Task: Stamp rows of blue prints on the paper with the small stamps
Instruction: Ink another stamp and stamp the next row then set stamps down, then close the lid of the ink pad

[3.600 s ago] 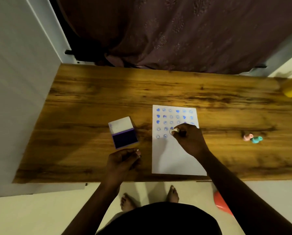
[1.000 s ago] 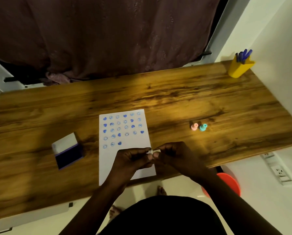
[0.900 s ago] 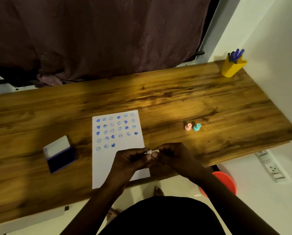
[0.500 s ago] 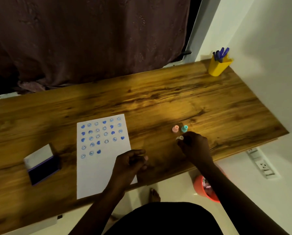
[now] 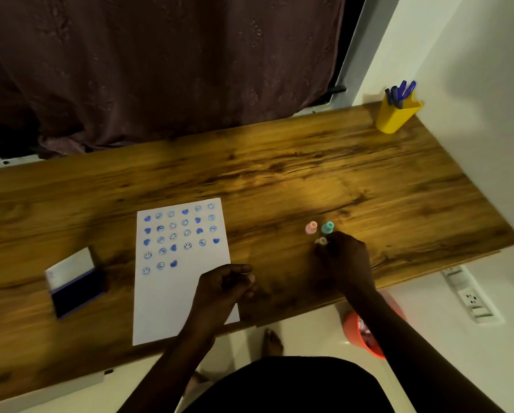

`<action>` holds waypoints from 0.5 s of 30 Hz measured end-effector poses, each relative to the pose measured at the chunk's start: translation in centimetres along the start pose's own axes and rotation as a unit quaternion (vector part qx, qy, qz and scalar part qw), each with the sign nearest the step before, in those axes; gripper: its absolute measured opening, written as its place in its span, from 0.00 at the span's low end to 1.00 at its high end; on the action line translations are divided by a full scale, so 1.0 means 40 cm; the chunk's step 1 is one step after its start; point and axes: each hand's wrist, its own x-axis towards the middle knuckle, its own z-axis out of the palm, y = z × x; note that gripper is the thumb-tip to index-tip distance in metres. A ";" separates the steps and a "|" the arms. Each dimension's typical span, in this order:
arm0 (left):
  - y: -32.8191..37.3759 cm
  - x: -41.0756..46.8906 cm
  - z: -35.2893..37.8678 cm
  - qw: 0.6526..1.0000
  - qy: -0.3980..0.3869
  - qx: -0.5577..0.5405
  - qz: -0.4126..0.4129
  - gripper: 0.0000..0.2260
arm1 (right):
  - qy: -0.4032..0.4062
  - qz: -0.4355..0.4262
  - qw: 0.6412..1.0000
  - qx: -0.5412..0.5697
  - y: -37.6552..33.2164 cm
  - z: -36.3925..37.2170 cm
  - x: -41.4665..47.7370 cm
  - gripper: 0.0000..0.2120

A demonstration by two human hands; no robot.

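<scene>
A white paper [image 5: 172,305] lies on the wooden table [image 5: 309,174], with rows of blue smiley and heart prints on its upper half. To its left an open ink pad [image 5: 78,290] shows its dark blue pad and white lid. A pink stamp [image 5: 311,227] and a teal stamp [image 5: 328,227] stand upright to the right of the paper. My right hand [image 5: 346,259] rests just in front of them, fingertips pinched on a pale stamp [image 5: 321,241] at the table surface. My left hand [image 5: 223,289] hovers curled over the paper's right edge, nothing visible in it.
A yellow holder [image 5: 394,116] with blue pens stands at the table's far right corner, by the white wall. A dark curtain hangs behind the table. On the floor to the right are an orange bin [image 5: 366,338] and a socket strip [image 5: 470,298].
My hands were together on the pale stamp at the paper's front edge. The right hand carried it right, to the pink and teal stamps. The left hand stayed by the paper.
</scene>
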 end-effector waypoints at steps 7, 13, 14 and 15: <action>0.021 0.005 -0.047 0.999 0.032 -0.001 0.016 0.07 | 0.091 -0.080 0.991 0.056 -0.059 -0.013 -0.073 0.13; 0.034 -0.013 -0.140 0.995 0.086 0.003 0.042 0.07 | 0.021 -0.163 0.985 0.056 -0.229 0.051 -0.137 0.10; 0.035 -0.018 -0.158 0.994 0.096 0.002 0.045 0.08 | -0.003 -0.173 0.982 0.069 -0.262 0.065 -0.143 0.10; 0.036 -0.022 -0.176 0.993 0.105 -0.001 0.047 0.08 | -0.026 -0.182 0.979 0.088 -0.293 0.081 -0.148 0.11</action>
